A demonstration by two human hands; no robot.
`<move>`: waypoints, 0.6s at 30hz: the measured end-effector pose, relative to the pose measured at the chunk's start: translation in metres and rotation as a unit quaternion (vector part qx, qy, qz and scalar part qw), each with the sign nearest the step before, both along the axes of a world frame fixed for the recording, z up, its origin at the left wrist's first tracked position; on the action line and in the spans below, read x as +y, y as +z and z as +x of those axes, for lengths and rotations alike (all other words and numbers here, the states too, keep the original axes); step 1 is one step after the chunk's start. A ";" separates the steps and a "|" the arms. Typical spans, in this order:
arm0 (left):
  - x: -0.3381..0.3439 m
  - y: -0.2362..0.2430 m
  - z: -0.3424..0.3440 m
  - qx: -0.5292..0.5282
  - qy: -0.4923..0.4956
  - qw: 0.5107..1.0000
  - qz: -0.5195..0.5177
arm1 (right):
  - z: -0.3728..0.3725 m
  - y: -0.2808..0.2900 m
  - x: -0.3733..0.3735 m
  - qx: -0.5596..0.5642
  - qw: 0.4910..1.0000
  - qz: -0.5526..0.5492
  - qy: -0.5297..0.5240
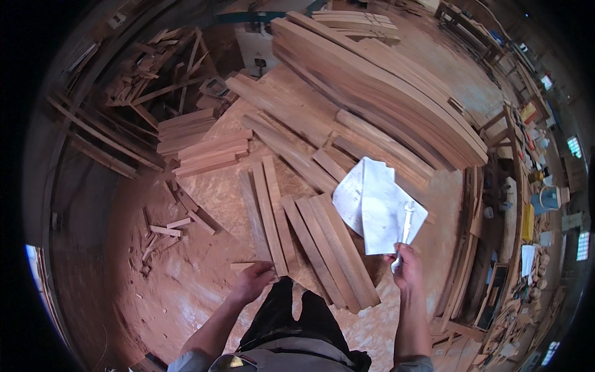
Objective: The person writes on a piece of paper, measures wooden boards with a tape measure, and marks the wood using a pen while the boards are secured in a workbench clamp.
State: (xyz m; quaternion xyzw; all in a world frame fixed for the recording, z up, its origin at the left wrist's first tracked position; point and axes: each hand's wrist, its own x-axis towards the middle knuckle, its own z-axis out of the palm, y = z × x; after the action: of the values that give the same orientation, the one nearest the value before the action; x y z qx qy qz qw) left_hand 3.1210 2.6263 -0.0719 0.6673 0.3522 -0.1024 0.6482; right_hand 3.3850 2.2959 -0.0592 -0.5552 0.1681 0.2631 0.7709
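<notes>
Pinched a wrench and papers in the right hand; curled the left hand beside a board, couldn't tell whether gripping.

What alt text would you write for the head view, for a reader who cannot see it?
A person's bare right hand holds a silver metal wrench and white paper sheets; the bare left hand is by the near ends of narrow brown wooden planks. Long brown wooden boards are stacked beyond them.

Remotely, I view a woodworking workshop, shown by long brown timber planks, jumbled wooden offcuts, reddish dusty floor and a silver metal wrench.
</notes>
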 end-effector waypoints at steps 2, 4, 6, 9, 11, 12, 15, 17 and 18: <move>-0.007 0.024 0.035 -0.012 -0.018 0.989 -0.149 | -0.011 0.021 0.012 -0.021 0.999 0.026 -0.003; -0.023 0.034 0.065 -0.050 -0.004 0.971 -0.236 | -0.030 0.040 0.028 -0.032 0.999 0.036 0.001; -0.036 0.034 0.095 -0.063 0.027 0.922 -0.381 | -0.063 0.062 0.052 0.004 0.997 0.079 0.027; -0.045 0.005 0.125 -0.035 0.033 0.849 -0.527 | -0.113 0.075 0.086 0.047 0.994 0.007 0.101; -0.045 -0.002 0.129 -0.049 -0.011 0.813 -0.581 | -0.136 0.069 0.090 0.067 0.987 0.005 0.147; -0.045 -0.003 0.128 -0.019 -0.016 0.823 -0.567 | -0.146 0.064 0.090 0.062 0.986 -0.005 0.156; -0.038 0.016 0.122 0.094 -0.035 0.843 -0.528 | -0.156 0.072 0.093 -0.027 0.976 -0.007 0.218; -0.040 0.025 0.111 0.053 -0.031 0.835 -0.546 | -0.160 0.095 0.101 -0.026 0.975 -0.006 0.219; -0.040 0.024 0.101 0.016 -0.033 0.822 -0.569 | -0.160 0.103 0.105 -0.027 0.975 -0.006 0.220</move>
State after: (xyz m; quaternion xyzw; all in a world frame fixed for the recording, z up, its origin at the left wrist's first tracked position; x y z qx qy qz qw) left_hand 3.2225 2.5865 -0.0483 0.1896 0.2193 -0.3168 0.9031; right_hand 3.2245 2.4013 0.0435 -0.5897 0.0230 0.4101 0.6954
